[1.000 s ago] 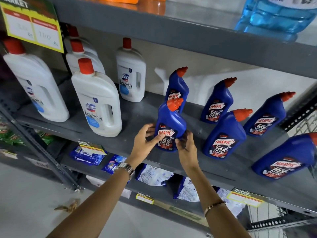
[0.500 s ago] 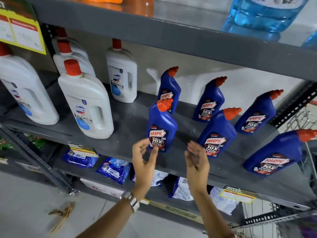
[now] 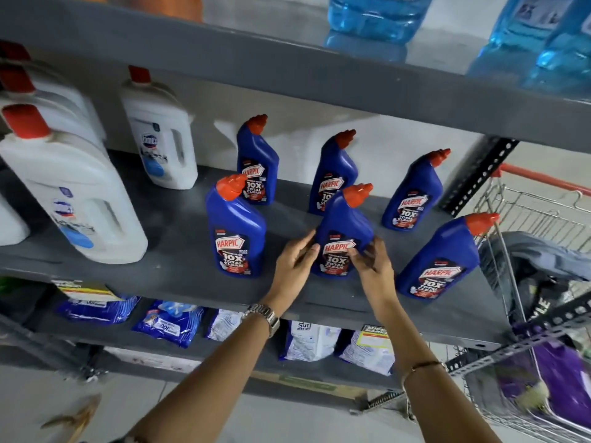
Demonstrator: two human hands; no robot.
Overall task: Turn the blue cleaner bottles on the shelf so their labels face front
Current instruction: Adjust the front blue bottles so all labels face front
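Observation:
Several blue Harpic cleaner bottles with orange caps stand on the grey shelf (image 3: 179,270), labels toward me. My left hand (image 3: 295,262) and my right hand (image 3: 371,260) clasp the lower sides of the front middle bottle (image 3: 343,225), fingers over the edges of its label. The front left bottle (image 3: 235,228) stands free beside it, and the front right bottle (image 3: 439,260) leans right. Behind them stand three more blue bottles (image 3: 257,161), (image 3: 334,169), (image 3: 414,191).
Large white bottles with red caps (image 3: 76,193) fill the shelf's left side. Pale blue liquid bottles (image 3: 377,17) sit on the shelf above. Detergent packets (image 3: 169,322) lie on the shelf below. A wire shopping cart (image 3: 540,219) stands at the right.
Both hands let go of the front left bottle, moved right and took hold of the front middle bottle. The view shifted right.

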